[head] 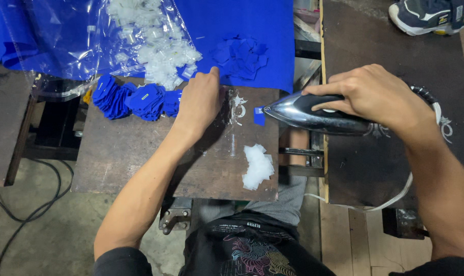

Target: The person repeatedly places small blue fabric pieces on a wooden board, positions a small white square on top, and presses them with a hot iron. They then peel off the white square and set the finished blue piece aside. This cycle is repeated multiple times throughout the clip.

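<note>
Right hand (377,94): fingers closed round iron (313,116), tip just beside blue patch (259,116). Left hand (198,99): loosely curled, fingertips touching blue cloth (232,20); patch pile (140,98) just left of it.

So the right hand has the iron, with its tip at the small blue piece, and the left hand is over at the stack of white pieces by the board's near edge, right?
Not quite. The head view shows the left hand at the board's far edge, fingertips by the blue fabric pieces, not at the white pieces. The right hand does hold the iron, its tip at the small blue piece.
</note>
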